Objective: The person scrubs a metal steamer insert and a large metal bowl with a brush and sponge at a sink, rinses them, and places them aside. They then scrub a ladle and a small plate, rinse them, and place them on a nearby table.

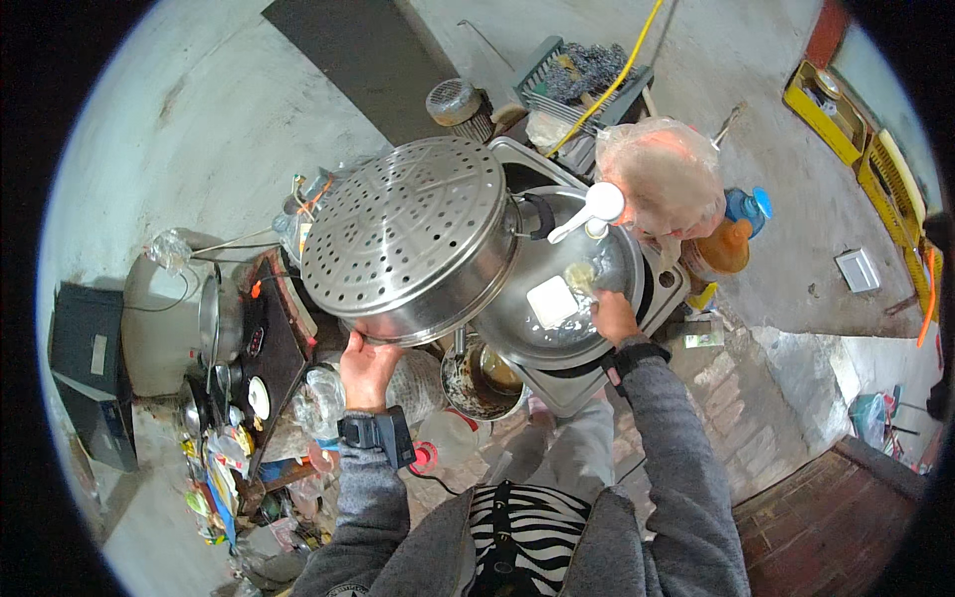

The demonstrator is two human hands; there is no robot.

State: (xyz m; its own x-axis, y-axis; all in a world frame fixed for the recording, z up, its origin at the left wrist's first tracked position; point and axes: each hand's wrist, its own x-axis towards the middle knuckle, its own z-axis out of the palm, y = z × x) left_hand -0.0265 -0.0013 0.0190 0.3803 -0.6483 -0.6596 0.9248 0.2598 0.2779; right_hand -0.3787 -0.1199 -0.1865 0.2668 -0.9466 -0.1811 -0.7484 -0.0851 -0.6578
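Observation:
My left hand [367, 369] supports the lower edge of a stainless steel steamer tier [418, 231], its perforated base turned up towards me. The tier is tilted over the left side of a large metal basin [507, 332] with a black handle [543, 216]. Inside the basin, my right hand [615, 317] has its fingers closed on a pale yellowish pad [580, 277], which is blurred. A flat white square [552, 301] shows beside it, among wet glints. Above the basin is a tap with a white lever [603, 203].
The basin rests on a steel sink [563, 399]. Below left of it is a stained pot [477, 384]. A plastic bag [660, 179] hangs beside the tap. Behind are an electric motor [459, 108] and a green crate [541, 74]. Cluttered shelving [276, 351] stands left.

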